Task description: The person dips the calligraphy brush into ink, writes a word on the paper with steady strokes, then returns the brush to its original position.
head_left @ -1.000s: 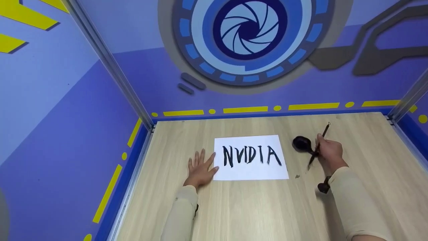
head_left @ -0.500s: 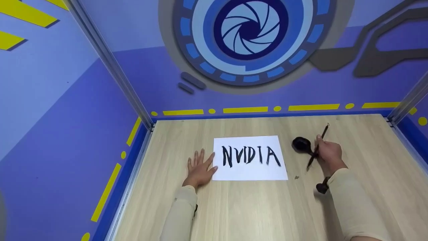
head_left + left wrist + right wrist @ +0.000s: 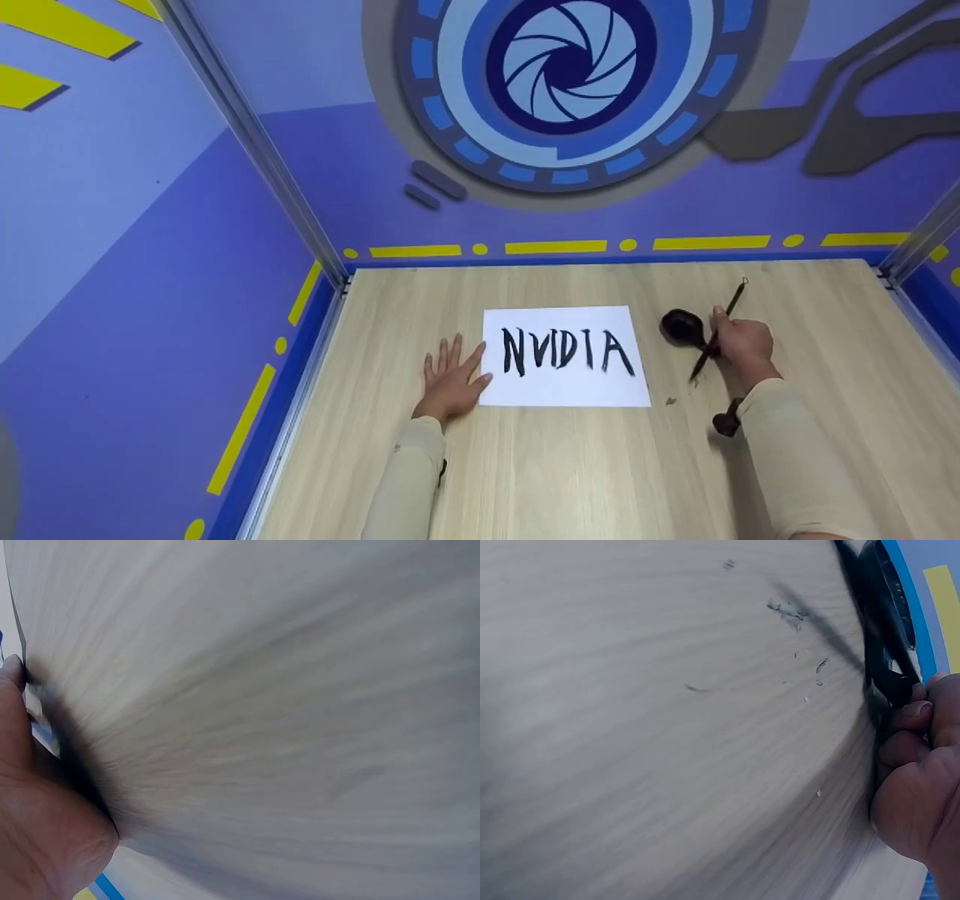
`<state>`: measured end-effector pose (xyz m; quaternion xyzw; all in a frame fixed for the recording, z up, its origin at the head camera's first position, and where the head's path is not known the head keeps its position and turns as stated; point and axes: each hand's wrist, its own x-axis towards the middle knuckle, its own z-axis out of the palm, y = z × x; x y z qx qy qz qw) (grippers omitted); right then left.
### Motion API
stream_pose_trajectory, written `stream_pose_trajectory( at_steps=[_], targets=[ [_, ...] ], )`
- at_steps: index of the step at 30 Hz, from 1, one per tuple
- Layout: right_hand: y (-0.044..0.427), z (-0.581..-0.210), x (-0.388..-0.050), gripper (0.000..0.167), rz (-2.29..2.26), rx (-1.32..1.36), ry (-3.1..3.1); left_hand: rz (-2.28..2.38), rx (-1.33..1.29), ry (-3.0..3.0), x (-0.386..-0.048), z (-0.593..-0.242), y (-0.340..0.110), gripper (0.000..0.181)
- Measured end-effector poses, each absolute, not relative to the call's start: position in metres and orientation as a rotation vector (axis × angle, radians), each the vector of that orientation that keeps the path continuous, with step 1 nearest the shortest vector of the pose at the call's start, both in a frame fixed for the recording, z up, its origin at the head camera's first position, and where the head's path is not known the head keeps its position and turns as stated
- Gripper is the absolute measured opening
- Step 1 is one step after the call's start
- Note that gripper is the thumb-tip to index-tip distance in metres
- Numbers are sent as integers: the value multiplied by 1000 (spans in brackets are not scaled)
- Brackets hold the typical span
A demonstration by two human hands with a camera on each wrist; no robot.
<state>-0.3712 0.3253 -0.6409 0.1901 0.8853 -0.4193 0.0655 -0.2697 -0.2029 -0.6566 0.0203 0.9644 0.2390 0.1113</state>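
Note:
A white paper sheet (image 3: pixel 562 394) with black brushed letters reading NVIDIA lies flat on the table. My left hand (image 3: pixel 452 384) rests at its left side with fingers spread, the thumb and a fingertip at the paper's edge. To the right of the sheet, my right hand (image 3: pixel 742 343) grips a thin black writing brush (image 3: pixel 738 297), slanted with its dark tip low and its looped end up. Behind the brush sits a black spoon-shaped ink dish (image 3: pixel 682 328), whose handle runs to the fingers. Whether those fingers hold the handle too, I cannot tell.
Small dark ink marks (image 3: pixel 787 613) and specks dot the wooden table (image 3: pixel 570 472) near my right hand. A blue-purple printed wall (image 3: pixel 315 172) closes off the back, with side walls at left and right. A black wrist device (image 3: pixel 726 422) hangs beside the right sleeve.
The head view has shifted slightly. Both hands, the brush, the dish and the sheet keep their places.

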Motion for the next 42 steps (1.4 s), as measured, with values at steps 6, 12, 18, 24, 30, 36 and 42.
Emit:
stream_pose_trajectory(
  at_steps=[6, 12, 18, 24, 30, 36, 42],
  targets=[
    [325, -639, -370, 69, -1251, 612, 2661, 698, 56, 2828, -269, -657, -202, 65],
    [325, -638, -371, 72, -1211, 575, 2695, 738, 67, 2816, -271, -661, -204, 66],
    [325, -638, -374, 74, -1154, 514, 2738, 755, 86, 2829, -273, -664, -205, 67],
    [325, -639, -377, 74, -1125, 516, 2734, 738, 81, 2830, -272, -662, -205, 66],
    [324, -639, -377, 74, -1149, 528, 2721, 711, 77, 2836, -270, -657, -205, 65],
    [324, -641, -374, 74, -1173, 540, 2709, 693, 83, 2843, -269, -656, -204, 65],
    [327, -643, -370, 69, -1273, 524, 2675, 706, 79, 2834, -269, -656, -204, 65]
  ],
)
